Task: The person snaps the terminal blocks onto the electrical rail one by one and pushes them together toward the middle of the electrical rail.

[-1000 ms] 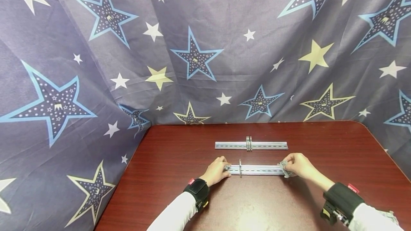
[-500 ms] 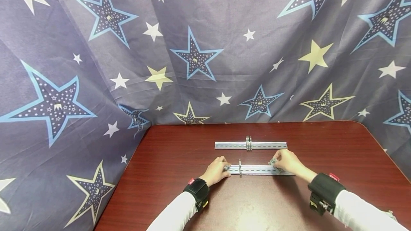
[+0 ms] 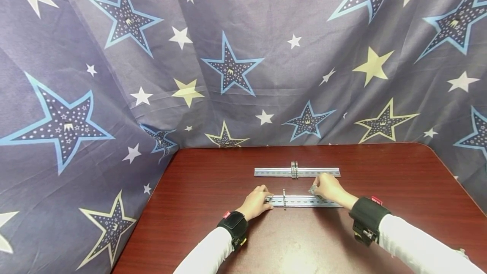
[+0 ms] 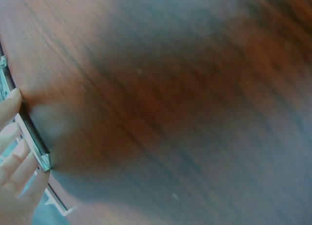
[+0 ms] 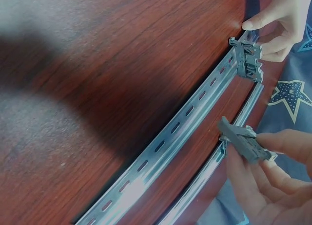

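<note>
A slotted metal DIN rail (image 3: 304, 201) lies crosswise on the table. My left hand (image 3: 254, 204) grips its left end, thumb on the near edge and fingers over the far side; the left wrist view shows those fingers (image 4: 22, 174) at the rail end. Close to that hand, one thin grey terminal block (image 5: 247, 59) stands across the rail. My right hand (image 3: 330, 189) pinches another grey terminal block (image 5: 243, 141) between thumb and fingers. It is tilted and held above the rail's right half, apart from the mounted block.
Behind lies a second DIN rail (image 3: 274, 172) with several terminal blocks (image 3: 294, 170) side by side near its middle. Small grey parts (image 3: 461, 252) show at the lower right, mostly behind the right sleeve. A star-patterned cloth (image 3: 232, 109) hangs beyond the table (image 3: 213, 168).
My right hand has moved left along the rail with the terminal block, from the rail's right end towards the mounted block. The block has turned in the fingers. My left hand stays put.
</note>
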{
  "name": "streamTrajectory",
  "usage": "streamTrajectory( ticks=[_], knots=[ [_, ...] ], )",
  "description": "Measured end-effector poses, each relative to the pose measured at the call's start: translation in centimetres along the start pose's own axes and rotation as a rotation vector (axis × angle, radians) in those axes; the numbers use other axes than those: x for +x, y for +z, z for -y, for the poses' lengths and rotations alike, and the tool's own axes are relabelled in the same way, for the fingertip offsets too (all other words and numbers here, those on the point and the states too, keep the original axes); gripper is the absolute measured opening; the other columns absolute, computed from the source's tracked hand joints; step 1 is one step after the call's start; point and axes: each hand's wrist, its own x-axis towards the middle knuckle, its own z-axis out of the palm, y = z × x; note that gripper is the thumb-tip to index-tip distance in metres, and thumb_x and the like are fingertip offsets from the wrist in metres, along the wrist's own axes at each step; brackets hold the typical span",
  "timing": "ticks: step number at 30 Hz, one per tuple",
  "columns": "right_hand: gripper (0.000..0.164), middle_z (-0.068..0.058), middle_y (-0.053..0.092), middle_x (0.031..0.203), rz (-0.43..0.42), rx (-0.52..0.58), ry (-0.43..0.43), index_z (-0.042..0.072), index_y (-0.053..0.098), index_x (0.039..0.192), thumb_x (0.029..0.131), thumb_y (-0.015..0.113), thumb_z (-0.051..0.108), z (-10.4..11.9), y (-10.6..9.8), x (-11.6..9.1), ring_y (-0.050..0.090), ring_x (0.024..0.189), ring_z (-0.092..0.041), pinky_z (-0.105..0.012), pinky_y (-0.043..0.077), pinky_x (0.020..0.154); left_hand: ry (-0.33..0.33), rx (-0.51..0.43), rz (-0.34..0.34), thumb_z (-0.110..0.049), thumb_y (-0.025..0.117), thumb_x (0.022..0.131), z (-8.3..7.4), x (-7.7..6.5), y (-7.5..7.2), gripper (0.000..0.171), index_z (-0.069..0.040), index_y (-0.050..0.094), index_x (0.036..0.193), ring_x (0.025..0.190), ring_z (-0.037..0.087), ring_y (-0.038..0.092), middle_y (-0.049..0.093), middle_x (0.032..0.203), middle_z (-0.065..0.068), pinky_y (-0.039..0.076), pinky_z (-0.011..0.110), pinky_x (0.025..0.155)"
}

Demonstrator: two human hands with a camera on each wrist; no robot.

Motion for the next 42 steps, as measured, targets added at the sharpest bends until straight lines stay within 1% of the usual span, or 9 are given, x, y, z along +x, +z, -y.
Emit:
streamTrajectory(
  ticks=[3,12,19,23,27,30,37,40,42],
  knots=[
    [0.007,0.001,0.052,0.054,-0.014,-0.017,-0.010,0.004,0.056,0.059,0.062,0.061,0.000,0.3,0.4,0.2,0.044,0.051,-0.012,-0.028,0.037,0.048,0.000,0.004,0.001,-0.026,0.072,0.069,0.0,0.0,0.0,0.033,-0.011,0.068,0.098,0.082,0.012,0.049,0.050,0.085,-0.002,0.043,0.024,0.067],
    [0.009,0.000,0.052,0.054,-0.033,-0.041,0.013,0.005,0.055,0.056,0.061,0.062,0.001,1.2,1.7,0.6,0.046,0.051,-0.012,-0.029,0.039,0.050,0.006,-0.001,-0.001,-0.025,0.072,0.069,-0.1,0.0,-0.1,0.032,-0.011,0.068,0.097,0.081,0.012,0.048,0.050,0.085,-0.002,0.043,0.024,0.066],
    [0.012,0.001,0.048,0.051,-0.067,-0.005,0.015,0.006,0.052,0.052,0.058,0.061,0.000,2.1,2.7,0.8,0.043,0.050,-0.012,-0.028,0.039,0.050,0.008,0.005,-0.001,-0.026,0.072,0.069,0.0,0.0,0.0,0.032,-0.011,0.068,0.097,0.081,0.012,0.049,0.050,0.084,-0.002,0.043,0.024,0.067],
    [0.016,0.003,0.043,0.049,-0.071,0.010,0.031,0.008,0.048,0.049,0.057,0.059,-0.001,2.4,3.3,0.9,0.040,0.048,-0.012,-0.027,0.037,0.048,0.007,0.004,-0.004,-0.026,0.072,0.069,0.0,0.0,0.0,0.033,-0.011,0.068,0.097,0.082,0.013,0.049,0.050,0.085,-0.002,0.043,0.024,0.067],
    [0.025,0.005,0.037,0.047,-0.071,0.003,0.047,0.013,0.040,0.046,0.057,0.058,-0.001,2.6,3.9,1.1,0.037,0.047,-0.011,-0.026,0.034,0.046,0.012,0.001,-0.008,-0.026,0.072,0.069,0.1,0.0,0.1,0.033,-0.011,0.068,0.097,0.081,0.013,0.048,0.050,0.084,-0.002,0.043,0.024,0.066],
    [0.028,0.005,0.036,0.046,-0.073,-0.002,0.060,0.014,0.037,0.045,0.058,0.058,0.000,2.7,4.3,1.3,0.037,0.046,-0.011,-0.026,0.034,0.046,0.012,0.003,-0.009,-0.026,0.072,0.069,0.2,0.0,0.1,0.033,-0.011,0.068,0.098,0.081,0.012,0.048,0.049,0.084,-0.002,0.042,0.024,0.066],
    [0.026,0.003,0.039,0.049,-0.082,0.001,0.086,0.013,0.040,0.048,0.059,0.061,0.003,2.8,5.1,1.6,0.042,0.048,-0.014,-0.029,0.039,0.049,0.022,-0.010,-0.006,-0.024,0.073,0.069,0.1,0.0,-0.1,0.032,-0.011,0.068,0.098,0.081,0.013,0.048,0.051,0.084,-0.001,0.043,0.024,0.066],
    [0.019,0.000,0.044,0.051,-0.085,-0.006,0.101,0.008,0.046,0.050,0.059,0.062,0.003,2.8,5.5,1.9,0.045,0.051,-0.017,-0.033,0.042,0.052,0.024,-0.012,-0.004,-0.024,0.073,0.068,0.0,0.0,-0.2,0.032,-0.011,0.068,0.097,0.080,0.013,0.049,0.051,0.084,0.000,0.043,0.025,0.066],
    [0.018,0.000,0.045,0.050,-0.112,-0.022,0.096,0.009,0.047,0.050,0.058,0.063,0.005,2.3,6.0,2.2,0.045,0.050,-0.017,-0.032,0.041,0.051,0.023,-0.012,-0.002,-0.024,0.073,0.068,0.0,0.0,-0.2,0.032,-0.011,0.068,0.097,0.080,0.013,0.049,0.051,0.085,0.000,0.043,0.024,0.065]
  ],
)
